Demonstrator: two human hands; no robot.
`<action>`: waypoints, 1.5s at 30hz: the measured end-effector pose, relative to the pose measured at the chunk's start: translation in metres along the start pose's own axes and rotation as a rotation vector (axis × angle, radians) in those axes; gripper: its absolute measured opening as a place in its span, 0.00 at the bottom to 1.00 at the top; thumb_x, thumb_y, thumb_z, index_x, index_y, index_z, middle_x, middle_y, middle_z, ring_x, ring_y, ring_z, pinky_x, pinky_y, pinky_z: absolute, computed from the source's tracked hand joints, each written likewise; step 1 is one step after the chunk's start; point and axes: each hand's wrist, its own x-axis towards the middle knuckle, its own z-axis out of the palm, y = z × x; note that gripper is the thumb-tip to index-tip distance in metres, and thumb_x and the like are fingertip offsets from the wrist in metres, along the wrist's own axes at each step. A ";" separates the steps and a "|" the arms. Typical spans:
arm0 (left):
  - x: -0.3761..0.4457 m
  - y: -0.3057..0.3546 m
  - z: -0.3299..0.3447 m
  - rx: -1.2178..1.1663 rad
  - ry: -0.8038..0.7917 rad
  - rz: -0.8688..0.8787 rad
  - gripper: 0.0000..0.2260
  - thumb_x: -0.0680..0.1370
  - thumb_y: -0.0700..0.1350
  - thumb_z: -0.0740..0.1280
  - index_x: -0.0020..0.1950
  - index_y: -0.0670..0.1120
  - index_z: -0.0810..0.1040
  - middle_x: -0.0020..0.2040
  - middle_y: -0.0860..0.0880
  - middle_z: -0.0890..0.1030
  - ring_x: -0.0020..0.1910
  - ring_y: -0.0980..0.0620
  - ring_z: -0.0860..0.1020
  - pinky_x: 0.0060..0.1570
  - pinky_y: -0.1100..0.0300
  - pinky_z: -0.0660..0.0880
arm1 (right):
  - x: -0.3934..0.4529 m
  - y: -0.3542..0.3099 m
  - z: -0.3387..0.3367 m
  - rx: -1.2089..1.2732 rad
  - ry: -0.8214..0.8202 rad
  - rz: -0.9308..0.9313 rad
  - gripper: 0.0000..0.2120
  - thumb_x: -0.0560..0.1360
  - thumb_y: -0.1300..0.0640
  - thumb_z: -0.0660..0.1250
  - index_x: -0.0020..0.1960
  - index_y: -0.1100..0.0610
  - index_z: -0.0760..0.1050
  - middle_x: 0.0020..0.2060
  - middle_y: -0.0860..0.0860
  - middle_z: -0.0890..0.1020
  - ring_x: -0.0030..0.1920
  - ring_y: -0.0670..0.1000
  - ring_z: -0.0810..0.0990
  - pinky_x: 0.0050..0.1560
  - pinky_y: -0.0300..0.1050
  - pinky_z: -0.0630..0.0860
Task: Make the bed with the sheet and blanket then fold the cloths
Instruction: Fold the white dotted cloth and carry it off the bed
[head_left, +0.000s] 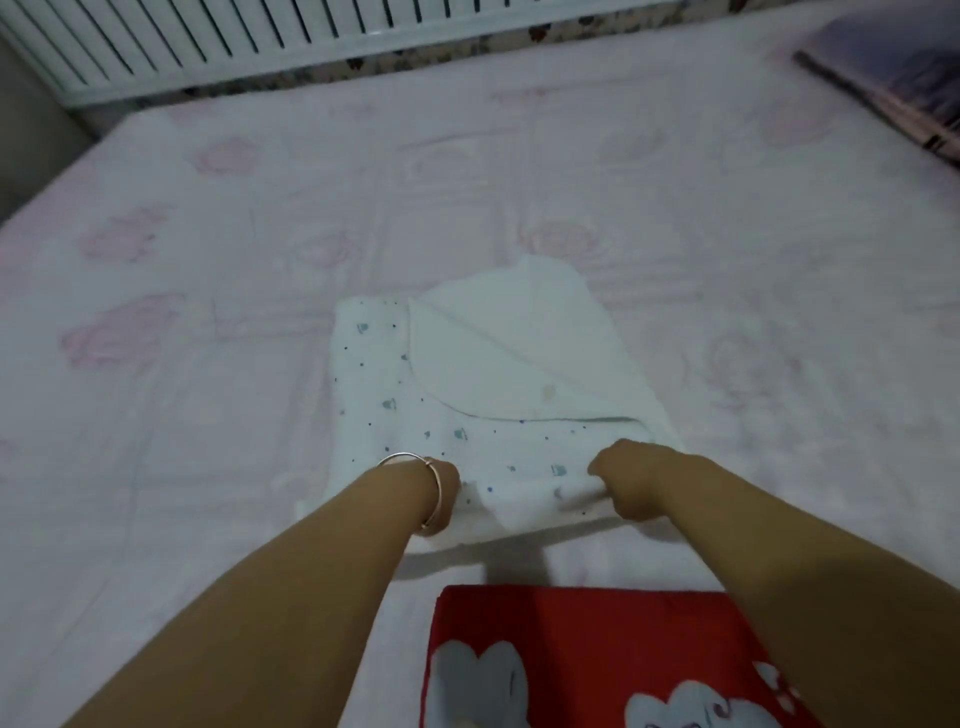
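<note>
Head view: the bed (208, 260) looks made, its pink blanket (675, 182) spread flat, so I judge the folding stage is under way. A white cloth (467, 395) lies just ahead of both hands, one corner already turned over on itself. The left hand (445, 486) is mostly hidden under the cloth's near edge, so I cannot tell how its fingers lie. The right hand (621, 480) curls its fingers around that same edge. A folded red cloth (571, 660) sits near, behind the hands. The white cloth's folds remain. No containers show.
</note>
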 end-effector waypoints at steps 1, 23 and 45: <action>-0.010 -0.001 -0.007 0.033 -0.001 -0.006 0.09 0.73 0.33 0.62 0.49 0.44 0.74 0.40 0.44 0.72 0.35 0.49 0.73 0.38 0.61 0.71 | -0.010 0.001 -0.004 0.036 -0.027 0.006 0.16 0.76 0.63 0.59 0.64 0.60 0.72 0.64 0.56 0.74 0.61 0.55 0.75 0.62 0.46 0.73; -0.281 -0.023 -0.242 -0.017 1.160 -0.258 0.10 0.76 0.36 0.60 0.57 0.42 0.73 0.57 0.40 0.77 0.56 0.40 0.76 0.52 0.48 0.73 | -0.260 0.086 -0.228 0.267 0.928 0.177 0.12 0.75 0.53 0.67 0.56 0.57 0.79 0.52 0.59 0.80 0.52 0.60 0.78 0.43 0.45 0.70; -0.267 -0.015 -0.181 -0.094 0.980 -0.008 0.14 0.73 0.36 0.62 0.56 0.48 0.76 0.56 0.43 0.80 0.56 0.41 0.77 0.54 0.53 0.73 | -0.283 0.078 -0.175 0.039 0.786 0.101 0.09 0.76 0.58 0.63 0.54 0.56 0.77 0.54 0.59 0.80 0.54 0.59 0.78 0.47 0.45 0.71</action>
